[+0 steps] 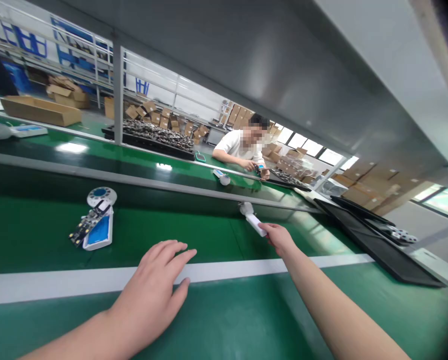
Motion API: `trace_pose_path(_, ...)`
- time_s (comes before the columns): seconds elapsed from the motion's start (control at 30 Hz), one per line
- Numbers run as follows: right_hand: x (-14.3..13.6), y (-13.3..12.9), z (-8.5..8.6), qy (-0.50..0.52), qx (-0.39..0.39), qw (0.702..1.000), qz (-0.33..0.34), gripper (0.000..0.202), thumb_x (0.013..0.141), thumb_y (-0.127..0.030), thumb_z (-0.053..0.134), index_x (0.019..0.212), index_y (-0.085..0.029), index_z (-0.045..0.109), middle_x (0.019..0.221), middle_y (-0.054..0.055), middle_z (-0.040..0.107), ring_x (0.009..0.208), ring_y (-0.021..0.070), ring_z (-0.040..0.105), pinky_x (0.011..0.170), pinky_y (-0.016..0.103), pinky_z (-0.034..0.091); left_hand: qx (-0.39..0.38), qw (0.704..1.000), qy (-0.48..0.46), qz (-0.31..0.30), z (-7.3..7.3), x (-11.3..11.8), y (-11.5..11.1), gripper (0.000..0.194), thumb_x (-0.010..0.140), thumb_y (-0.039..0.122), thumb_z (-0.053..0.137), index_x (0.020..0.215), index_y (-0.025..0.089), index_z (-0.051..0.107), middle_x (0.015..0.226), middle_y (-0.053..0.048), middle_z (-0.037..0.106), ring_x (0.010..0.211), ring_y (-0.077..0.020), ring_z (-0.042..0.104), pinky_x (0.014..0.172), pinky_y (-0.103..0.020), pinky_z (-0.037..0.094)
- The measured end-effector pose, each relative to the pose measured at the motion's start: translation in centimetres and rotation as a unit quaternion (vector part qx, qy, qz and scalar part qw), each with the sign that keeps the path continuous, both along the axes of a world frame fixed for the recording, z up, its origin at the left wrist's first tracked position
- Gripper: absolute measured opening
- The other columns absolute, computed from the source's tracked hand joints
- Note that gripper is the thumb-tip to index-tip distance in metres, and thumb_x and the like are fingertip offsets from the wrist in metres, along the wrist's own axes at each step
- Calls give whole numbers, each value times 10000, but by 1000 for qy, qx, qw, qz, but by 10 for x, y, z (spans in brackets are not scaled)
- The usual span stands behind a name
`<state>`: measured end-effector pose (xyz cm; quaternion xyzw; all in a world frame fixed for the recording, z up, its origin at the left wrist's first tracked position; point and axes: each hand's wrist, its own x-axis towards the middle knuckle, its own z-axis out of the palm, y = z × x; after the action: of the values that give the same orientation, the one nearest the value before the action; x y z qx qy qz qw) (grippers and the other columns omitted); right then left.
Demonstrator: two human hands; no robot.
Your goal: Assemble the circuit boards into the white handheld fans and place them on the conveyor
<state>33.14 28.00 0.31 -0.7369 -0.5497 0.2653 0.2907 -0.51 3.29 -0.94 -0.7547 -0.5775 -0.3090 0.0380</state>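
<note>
My right hand (pixel 278 237) grips the near end of a white handheld device housing (pixel 256 224), which has a rounded head at its far end. The housing lies along the green belt (pixel 194 220), close to the metal rail. My left hand (pixel 160 280) hovers over the white strip with its fingers spread and nothing in them. To its left on the belt sits an opened white housing (pixel 98 235) with a blue inside and a round, perforated head. A dark circuit board (pixel 89 223) lies slantwise across that housing.
A metal rail (pixel 152 184) separates the belt from a second green surface, where another white device (pixel 222 177) lies. Across from me a person in a white shirt (pixel 231 145) handles a device. Black trays (pixel 377 245) stand at right; a grey shelf (pixel 246 65) hangs overhead.
</note>
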Motion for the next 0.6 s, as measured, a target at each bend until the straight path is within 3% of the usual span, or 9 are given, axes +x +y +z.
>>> trace_pose_path(0.07, -8, -37, -1, 96, -22, 994, 37, 275, 1026, -394, 645, 1024, -119, 623, 838, 16, 580, 662, 152, 576, 589, 236, 505, 7, 1000, 11, -2, 0, 0, 0, 411, 912, 307, 493, 1319, 306, 555, 1325, -60, 596, 1246, -306, 553, 948, -556, 554)
trace_pose_path(0.13, -17, -82, -1, 186, -40, 979, 76, 371, 919, -479, 707, 955, -120, 625, 756, 10, 542, 622, 146, 532, 515, 205, 431, 17, 999, 27, -9, -2, 3, -1, 456, 907, 363, 537, 1357, 295, 515, 1372, -78, 563, 1277, -326, 529, 957, -573, 544)
trace_pose_path(0.23, -32, -155, 2, 286, -55, 949, 120, 550, 686, -614, 818, 880, -142, 612, 780, 21, 531, 648, 155, 499, 526, 213, 414, 27, 998, 49, -15, -7, 12, -5, 778, 815, 491, 675, 1467, 207, 360, 1460, -149, 481, 1334, -375, 469, 983, -595, 522)
trace_pose_path(0.3, -44, -197, 6, 332, -59, 932, 136, 529, 687, -604, 836, 843, -157, 600, 771, 12, 521, 651, 149, 476, 545, 207, 405, 22, 998, 55, -16, -11, 18, -7, 1006, 721, 537, 759, 1508, 156, 262, 1497, -192, 425, 1350, -396, 445, 1004, -587, 510)
trace_pose_path(0.37, -54, -228, 8, 367, -58, 917, 148, 486, 720, -545, 862, 869, -157, 610, 758, 4, 526, 638, 142, 464, 556, 201, 391, 10, 998, 56, -12, -12, 19, -9, 984, 734, 468, 764, 1514, 163, 247, 1510, -193, 409, 1331, -384, 471, 1018, -558, 508)
trace_pose_path(0.47, -62, -251, 2, 339, -33, 930, 140, 452, 718, -497, 857, 916, -166, 622, 758, 16, 571, 662, 180, 513, 586, 223, 414, -30, 999, 41, -13, -4, 15, -8, 673, 867, 235, 565, 1491, 195, 317, 1413, -146, 535, 1213, -311, 585, 989, -505, 531)
trace_pose_path(0.6, -54, -262, -24, 124, 54, 983, 123, 374, 648, -352, 813, 959, -217, 653, 906, 36, 633, 823, 255, 562, 747, 293, 469, -141, 989, -31, -1, 12, 12, -11, 635, 839, 140, 423, 1472, 165, 380, 1126, -114, 702, 970, -265, 688, 837, -442, 582)
